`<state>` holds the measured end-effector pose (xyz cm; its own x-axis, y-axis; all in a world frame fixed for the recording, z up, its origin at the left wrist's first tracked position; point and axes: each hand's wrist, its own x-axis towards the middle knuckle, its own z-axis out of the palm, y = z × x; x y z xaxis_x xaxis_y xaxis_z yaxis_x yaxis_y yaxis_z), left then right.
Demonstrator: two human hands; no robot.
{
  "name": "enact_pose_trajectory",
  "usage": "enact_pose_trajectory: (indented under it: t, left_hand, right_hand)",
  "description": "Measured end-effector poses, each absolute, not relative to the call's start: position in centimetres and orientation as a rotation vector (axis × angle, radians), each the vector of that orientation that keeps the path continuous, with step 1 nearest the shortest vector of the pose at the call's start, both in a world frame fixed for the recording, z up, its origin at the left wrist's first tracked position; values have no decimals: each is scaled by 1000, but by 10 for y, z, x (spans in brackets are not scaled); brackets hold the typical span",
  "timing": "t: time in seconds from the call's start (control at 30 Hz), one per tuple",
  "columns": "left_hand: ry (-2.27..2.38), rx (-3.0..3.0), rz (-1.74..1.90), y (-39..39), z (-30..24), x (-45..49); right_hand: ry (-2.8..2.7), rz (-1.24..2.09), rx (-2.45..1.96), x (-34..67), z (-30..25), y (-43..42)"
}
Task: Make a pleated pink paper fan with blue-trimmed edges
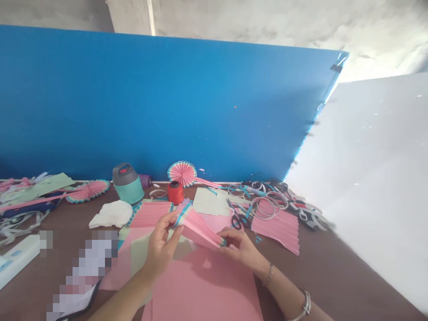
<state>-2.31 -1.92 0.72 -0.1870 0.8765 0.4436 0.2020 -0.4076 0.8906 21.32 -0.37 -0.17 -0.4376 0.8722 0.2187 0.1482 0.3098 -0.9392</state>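
Between my two hands I hold a pleated strip of pink paper (202,228) with blue and white edging. My left hand (165,238) pinches its upper left end, fingers behind and thumb in front. At the lower right end, my right hand (239,247) grips the gathered folds. The strip slants down to the right above flat pink sheets (203,285). Just behind it lies another pleated pink paper (154,214). Black-handled scissors (239,220) rest a little beyond my right hand.
A red thread spool (175,192) and a teal container (128,185) stand behind. Finished pink paper fans (182,173) lie near the blue partition (167,107). To the right are pleated pink paper (277,227) and coiled cables (267,207). A white cloth (112,214) sits left.
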Motion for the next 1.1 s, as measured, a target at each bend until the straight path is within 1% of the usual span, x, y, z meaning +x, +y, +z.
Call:
enact_pose_trajectory:
  t: [0.17,0.23,0.3,0.37,0.43,0.57,0.63,0.7,0.83,0.93,1.1]
  left_hand:
    - [1342,1521,1645,-17,7,-22]
    - [1360,1566,1671,-16,7,-22]
    - [1427,1639,1778,-16,7,-22]
    - [1470,1718,1928,-18,7,-21]
    - [1405,1816,1935,-22,6,-20]
    - [1254,1895,1480,-31,6,-11]
    - [1218,1816,1365,-34,6,-5]
    - [1168,1752,1327,-36,5,1]
    - [1128,1743,1310,-40,2,10]
    - [1203,1790,1335,-41,1,14]
    - [1343,2049,1427,-33,-2,4]
  right_hand:
    - [-2106,460,-802,202,4,-15]
    - [-2111,248,-774,199,5,-17]
    - [-2038,119,-802,197,6,-18]
    - [-1945,68,-857,197,6,-17]
    - [-1879,44,-899,198,6,-17]
    - [-1890,-74,-878,195,6,-21]
    - [-1976,-158,-844,190,5,-24]
    - [-2088,-232,-806,185,4,-28]
    - [-2244,-315,-770,176,1,-34]
    - [-2288,-309,-793,173,-1,-35]
    - [-2344,-269,-725,179,0,-35]
